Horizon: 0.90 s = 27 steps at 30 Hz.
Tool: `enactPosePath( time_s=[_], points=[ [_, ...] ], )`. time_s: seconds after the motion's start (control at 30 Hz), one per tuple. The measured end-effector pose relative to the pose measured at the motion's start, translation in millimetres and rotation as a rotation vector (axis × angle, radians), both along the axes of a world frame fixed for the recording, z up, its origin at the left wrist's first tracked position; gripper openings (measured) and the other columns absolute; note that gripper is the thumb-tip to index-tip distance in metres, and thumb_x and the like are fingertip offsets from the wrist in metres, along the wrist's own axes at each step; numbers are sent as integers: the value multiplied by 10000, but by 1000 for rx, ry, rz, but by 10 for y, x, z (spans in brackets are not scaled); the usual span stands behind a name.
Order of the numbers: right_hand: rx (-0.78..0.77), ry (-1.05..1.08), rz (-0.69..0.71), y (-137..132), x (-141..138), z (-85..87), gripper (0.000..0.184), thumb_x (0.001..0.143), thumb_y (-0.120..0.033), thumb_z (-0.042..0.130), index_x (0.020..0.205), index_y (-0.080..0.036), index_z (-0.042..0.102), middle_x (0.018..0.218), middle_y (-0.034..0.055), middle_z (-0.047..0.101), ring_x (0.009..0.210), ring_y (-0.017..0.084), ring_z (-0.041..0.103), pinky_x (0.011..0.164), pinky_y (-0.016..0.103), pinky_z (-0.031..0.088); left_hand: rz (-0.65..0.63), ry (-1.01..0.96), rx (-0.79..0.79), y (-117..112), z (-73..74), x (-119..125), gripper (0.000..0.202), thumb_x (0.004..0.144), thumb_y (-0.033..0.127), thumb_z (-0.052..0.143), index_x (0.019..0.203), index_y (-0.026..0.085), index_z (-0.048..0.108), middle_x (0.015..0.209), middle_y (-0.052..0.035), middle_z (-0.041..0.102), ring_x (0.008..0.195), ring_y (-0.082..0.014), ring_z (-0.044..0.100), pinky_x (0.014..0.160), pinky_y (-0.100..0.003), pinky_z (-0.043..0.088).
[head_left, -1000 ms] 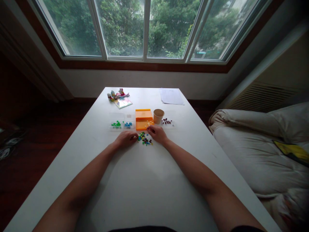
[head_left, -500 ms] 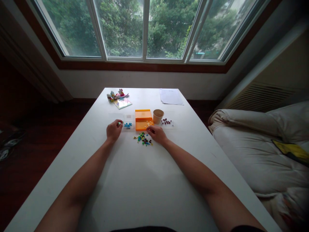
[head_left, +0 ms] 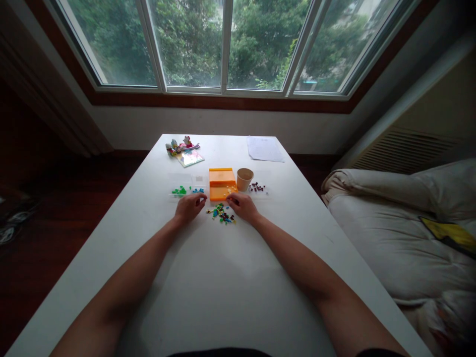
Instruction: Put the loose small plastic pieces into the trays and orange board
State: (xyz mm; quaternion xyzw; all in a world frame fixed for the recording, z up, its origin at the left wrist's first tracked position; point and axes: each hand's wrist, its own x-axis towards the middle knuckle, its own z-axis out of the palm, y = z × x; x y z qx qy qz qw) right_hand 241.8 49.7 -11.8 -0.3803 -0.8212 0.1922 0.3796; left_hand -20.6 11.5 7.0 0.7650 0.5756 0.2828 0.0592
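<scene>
Both forearms stretch forward over the worktop [head_left: 230, 297], palms down. Left hand [head_left: 189, 207]: fingers curled just short of the blue bricks [head_left: 198, 190]; grasp cannot be told. One mixed pile [head_left: 222, 214] lies between the hands. Right hand [head_left: 243, 206]: fingers curled at the front edge of one orange tray [head_left: 219, 177]; grasp unclear. One cup [head_left: 244, 179].

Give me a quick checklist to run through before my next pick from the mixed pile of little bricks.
1. Mixed pile lies between both hands, in reach: ok.
2. Left hand free of a piece: cannot tell, fingers curled.
3. Right hand free of a piece: cannot tell, fingertips at the near edge of the orange tray.
4. Green pieces and blue pieces kept in separate groups: ok.
5. Paper cup upright, apart from the hands: ok.
</scene>
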Motion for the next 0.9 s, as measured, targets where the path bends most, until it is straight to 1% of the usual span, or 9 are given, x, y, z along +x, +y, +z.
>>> enactPosePath(
  time_s=[0.07, 0.13, 0.23, 0.33, 0.53, 0.63, 0.8, 0.9],
  points=[
    [5, 0, -3, 0, 4, 0, 126, 902, -229, 586, 916, -190, 705, 714, 2, 623, 615, 120, 490, 609, 236, 347, -133, 52, -24, -33, -26, 89, 191, 895, 273, 564, 985, 242, 730, 717, -5, 659, 644, -143, 572, 645, -241, 379],
    [6, 2, -6, 2, 10, 0, 126, 902, -230, 588, 920, -189, 706, 717, 1, 625, 618, 119, 491, 612, 235, 347, -226, 96, -38, -54, -52, 153, 185, 886, 252, 577, 983, 251, 734, 761, -11, 686, 673, -147, 588, 666, -244, 389],
    [2, -1, -5, 3, 17, 3, 132, 905, -237, 588, 928, -187, 708, 722, 2, 629, 625, 120, 494, 618, 234, 351, -282, 131, -57, -68, -67, 194, 192, 868, 226, 595, 987, 262, 741, 811, -17, 714, 721, -157, 613, 682, -244, 398],
    [2, -7, -2, 0, 18, 8, 136, 908, -245, 587, 927, -188, 709, 715, 1, 625, 623, 121, 492, 617, 235, 352, -277, 131, -85, -83, -40, 193, 205, 863, 228, 596, 993, 270, 750, 822, -20, 723, 723, -161, 617, 684, -243, 404],
    [-8, -10, -7, -6, 10, 12, 144, 909, -258, 588, 935, -190, 712, 697, 3, 619, 612, 125, 486, 607, 239, 354, -240, 142, -131, -126, 43, 201, 224, 866, 272, 592, 1025, 264, 749, 751, -17, 690, 662, -158, 586, 636, -247, 381],
    [-7, -12, -8, -2, 8, 9, 143, 908, -254, 587, 935, -191, 712, 703, 4, 622, 616, 125, 493, 610, 237, 357, -219, 136, -134, -135, 51, 216, 223, 860, 271, 601, 1029, 262, 746, 741, -12, 685, 640, -153, 575, 619, -247, 367],
    [-5, -12, -9, 3, 6, 3, 129, 901, -241, 592, 933, -190, 707, 699, -3, 617, 612, 120, 499, 608, 235, 353, -201, 139, -133, -149, 51, 236, 173, 856, 283, 607, 945, 253, 752, 757, -19, 695, 641, -158, 579, 618, -251, 358],
    [-7, -8, -6, 2, 4, 2, 125, 900, -234, 593, 933, -190, 705, 702, -6, 618, 606, 115, 494, 604, 232, 348, -203, 144, -123, -164, 67, 249, 176, 864, 283, 603, 966, 255, 744, 773, -18, 706, 652, -161, 589, 622, -252, 357]
  ],
)
